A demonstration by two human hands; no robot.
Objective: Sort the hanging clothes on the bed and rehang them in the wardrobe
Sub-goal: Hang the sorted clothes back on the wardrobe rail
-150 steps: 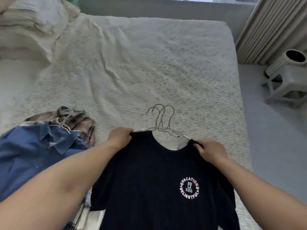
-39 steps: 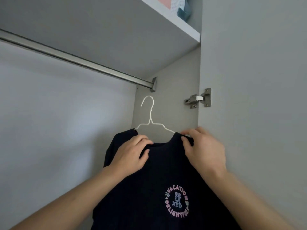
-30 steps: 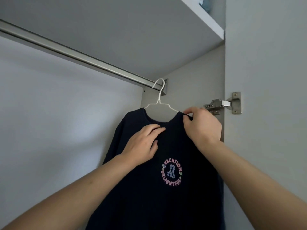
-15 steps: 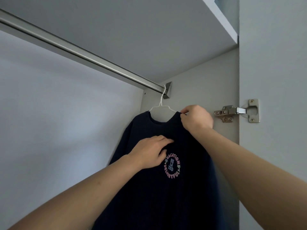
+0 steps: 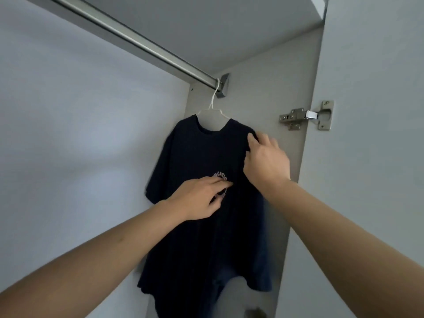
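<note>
A dark navy T-shirt (image 5: 197, 157) with a round printed logo hangs on a white wire hanger (image 5: 212, 106). The hanger's hook sits over the right end of the metal wardrobe rail (image 5: 142, 43). My left hand (image 5: 202, 196) lies flat on the shirt's chest, fingers straight, covering most of the logo. My right hand (image 5: 266, 161) is at the shirt's right shoulder with relaxed fingers; its fingertips touch the fabric without gripping it.
The wardrobe's side panel (image 5: 252, 92) is close behind the shirt. A metal door hinge (image 5: 305, 115) joins it to the open door (image 5: 371, 157) on the right. A shelf underside (image 5: 241, 26) runs above the rail. The back wall (image 5: 80, 134) lies to the left.
The hanger hook went onto the rail and the shirt now hangs from it. My right hand let go of the shoulder seam and slid lower; my left hand moved down onto the logo.
</note>
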